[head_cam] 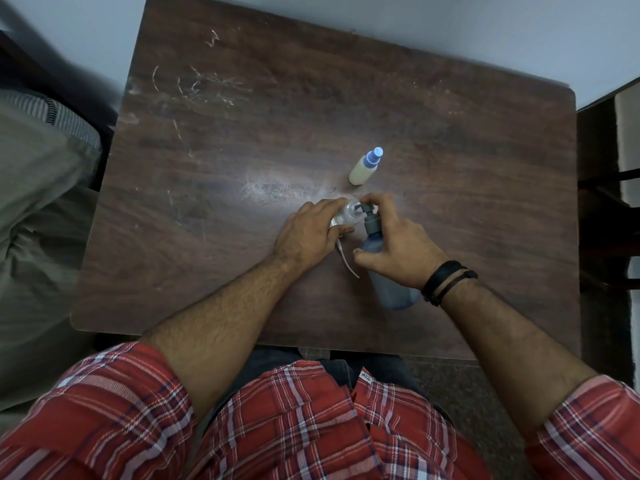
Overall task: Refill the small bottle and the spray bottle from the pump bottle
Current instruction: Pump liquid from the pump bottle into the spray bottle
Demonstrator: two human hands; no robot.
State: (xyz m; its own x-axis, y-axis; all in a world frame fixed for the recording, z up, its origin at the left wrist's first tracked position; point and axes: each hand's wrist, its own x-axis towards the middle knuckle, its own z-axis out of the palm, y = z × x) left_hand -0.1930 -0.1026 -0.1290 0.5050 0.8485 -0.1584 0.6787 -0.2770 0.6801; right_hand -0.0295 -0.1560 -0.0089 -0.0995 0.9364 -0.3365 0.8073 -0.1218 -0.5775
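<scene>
Left hand (311, 233) grips clear bottle (348, 214); right hand (398, 244) clasps pump bottle (388, 271).

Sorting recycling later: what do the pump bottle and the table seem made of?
Pump bottle: likely translucent blue-grey plastic with a matte look and an opaque grey pump head. Table: dark wood-grain top, maybe laminate, its finish worn with pale scratches.

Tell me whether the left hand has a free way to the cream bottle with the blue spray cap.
Probably yes, once freed. The cream bottle with the blue spray cap stands alone past both hands, with bare table between. But the left hand now grips the small clear bottle.
</scene>
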